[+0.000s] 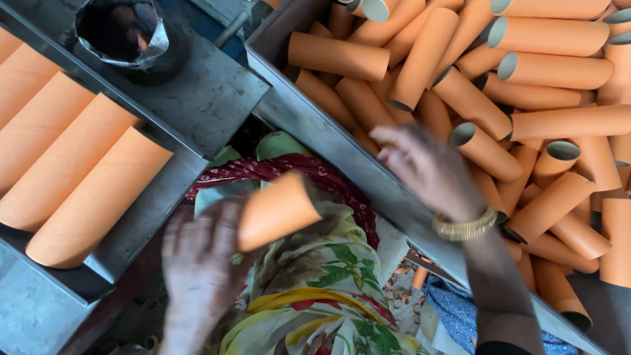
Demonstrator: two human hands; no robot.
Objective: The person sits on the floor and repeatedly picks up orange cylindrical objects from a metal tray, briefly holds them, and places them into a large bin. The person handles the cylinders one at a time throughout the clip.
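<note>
The held tube [276, 210] is a short orange cardboard cylinder lying nearly level in the picture, its long axis running from lower left to upper right, tilted slightly upward toward the right. Its right end points toward the metal bin [309, 125]; its left end sits against the left hand [200, 263]. The tube lies just right of and above that hand, over the person's lap and the floral cloth [315, 283]. The left hand is blurred, fingers curled at the tube's left end and apparently clamped on it, though the exact hold is hard to make out.

The right hand [427, 167] reaches over the bin's near wall, fingers spread apart and pointing left and down toward the piled tubes [526, 85]. Whether it touches any of them I cannot tell. A gold bangle [465, 227] circles its wrist. The held tube is well apart from this hand, with the bin wall between them.

The bin holds many orange tubes lying at mixed angles, several showing open grey-rimmed ends. To the left, a metal tray [151, 204] holds a row of tubes [66, 164] laid side by side, all slanting the same way. Above it a dark pot [125, 33] lined with crinkled plastic stands on a grey plate. A red patterned scarf [296, 167] crosses just above the held tube.
</note>
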